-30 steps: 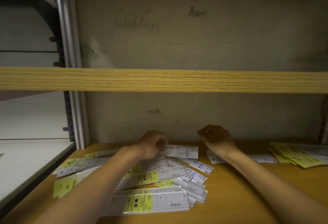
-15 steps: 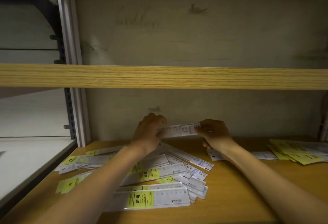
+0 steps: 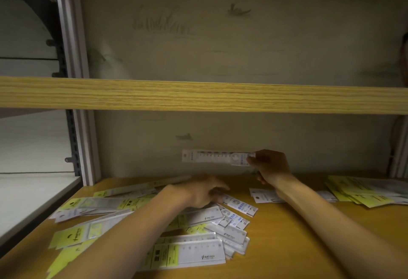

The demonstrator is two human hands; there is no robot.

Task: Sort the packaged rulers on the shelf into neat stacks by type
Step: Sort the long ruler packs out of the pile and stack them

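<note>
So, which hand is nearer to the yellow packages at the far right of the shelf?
Right. The right hand is raised left of the yellow packages, pinching a white ruler; the left hand is farther left.

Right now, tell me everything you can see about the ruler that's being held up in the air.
The held ruler is a short, pale packaged ruler, white to translucent, seemingly plastic, with fine scale marks along it and bluish print near its right end. It lies level, lengthwise left to right, raised above the wooden shelf in front of the back wall. Only the right hand touches it, pinching its right end; its left end is free. The text is too blurred to read.
</note>
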